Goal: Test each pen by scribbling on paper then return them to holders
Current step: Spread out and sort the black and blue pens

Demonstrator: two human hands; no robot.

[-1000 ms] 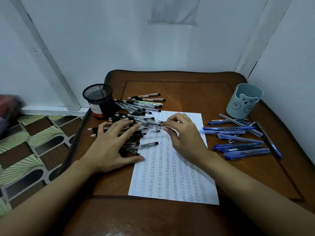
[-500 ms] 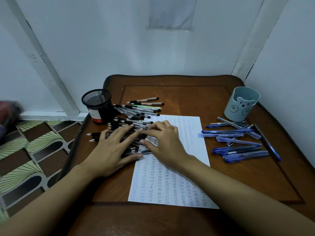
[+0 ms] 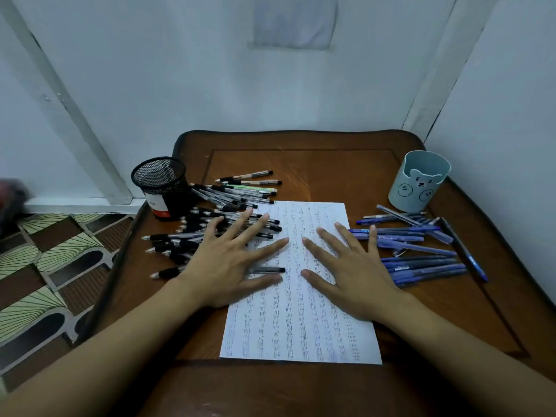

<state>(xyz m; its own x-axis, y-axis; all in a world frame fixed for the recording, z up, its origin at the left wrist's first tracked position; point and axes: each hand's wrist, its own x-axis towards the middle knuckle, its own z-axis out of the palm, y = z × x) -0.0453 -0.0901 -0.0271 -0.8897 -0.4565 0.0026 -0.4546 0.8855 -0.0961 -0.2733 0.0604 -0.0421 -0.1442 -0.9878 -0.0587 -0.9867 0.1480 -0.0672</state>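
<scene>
Black mesh cup [image 3: 159, 182] stands at the tabletop's [image 3: 301, 167] far left corner, a red and white label on its side. What it holds cannot be made out through the mesh. At the far right stands a pale blue cup [image 3: 418, 185] with a bear face, and its wall hides the inside.

Both forearms are cut off by the lower edge. A blurred reddish shape [image 3: 9, 194] is cut by the left edge, above the patterned floor [image 3: 45, 266]. The label's print and the marks on the paper [image 3: 301, 326] are too small to read.

Black pens [image 3: 216, 206] lie heaped just beside the mesh cup, clear barrels with dark grips, some spilling onto the paper's left edge. Blue pens [image 3: 421, 260] lie in a loose row near the bear cup, to the right of the sheet. The paper lies between the two lots, covered in columns of small scribbles.

The left hand [image 3: 222, 266] is spread flat, its fingers over the black pens and the sheet's left edge, hiding part of the heap. One pen runs under it. The right hand [image 3: 355, 272] is spread flat on the paper, its little finger reaching over the ends of the blue pens. Neither hand grips anything.
</scene>
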